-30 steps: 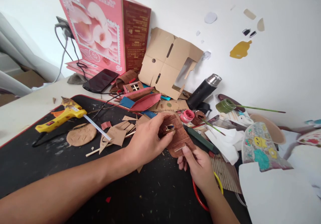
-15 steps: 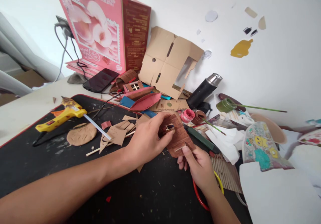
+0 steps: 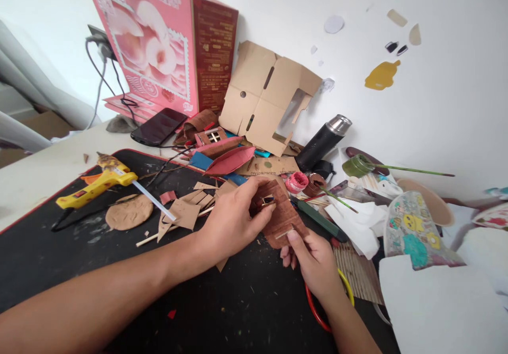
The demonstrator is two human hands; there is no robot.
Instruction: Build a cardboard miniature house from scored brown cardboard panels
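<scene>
A brown-painted cardboard piece (image 3: 282,214) with a small window-like cutout is held up over the black mat (image 3: 190,306). My left hand (image 3: 238,216) grips its left edge, thumb in front beside the cutout and the other fingers partly hidden. At the lower right corner, my right hand (image 3: 313,261) pinches the same piece, its thumb on a thin pale strip (image 3: 284,233) lying on the surface. Under my right forearm are red and yellow scissor handles (image 3: 317,311), partly covered.
A yellow hot glue gun (image 3: 99,184) lies at left near cardboard scraps (image 3: 184,214). Behind stand a pink box (image 3: 151,42), a brown cardboard sheet (image 3: 257,94) and a leaning black flask (image 3: 324,142). Paint jars (image 3: 296,182), a green-handled tool (image 3: 321,220) and white papers (image 3: 440,306) crowd the right.
Both hands keep their hold on the brown cardboard piece. Its tilt seems to shift very slightly; all else stays in place.
</scene>
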